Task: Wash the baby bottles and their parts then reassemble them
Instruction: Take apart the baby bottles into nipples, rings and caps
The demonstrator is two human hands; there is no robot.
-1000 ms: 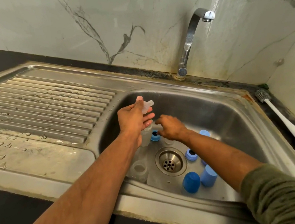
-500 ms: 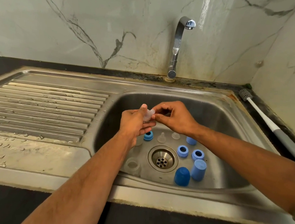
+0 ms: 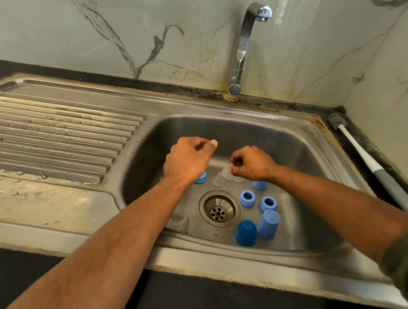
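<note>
Over the sink basin (image 3: 320, 164) my right hand (image 3: 252, 164) pinches a clear silicone teat (image 3: 228, 169) just above the basin floor. My left hand (image 3: 189, 159) hovers beside it with fingers curled, and nothing shows in it. On the basin floor lie another clear teat (image 3: 218, 180), two blue screw rings (image 3: 247, 198) (image 3: 267, 203), a third blue ring (image 3: 201, 178) half hidden behind my left wrist, a light blue cap (image 3: 268, 224), a dark blue cap (image 3: 246, 233) and a further light blue piece (image 3: 259, 184). A clear bottle (image 3: 179, 222) stands by my left forearm.
The drain (image 3: 219, 211) sits mid-basin among the parts. A tap (image 3: 244, 47) rises behind the basin with no water running. A ribbed wet drainboard (image 3: 51, 141) lies to the left. A bottle brush (image 3: 360, 155) rests on the dark counter at right, near the wall.
The teat passed from my left hand to my right. My right hand lowered it toward the basin floor while my left hand drew away and curled.
</note>
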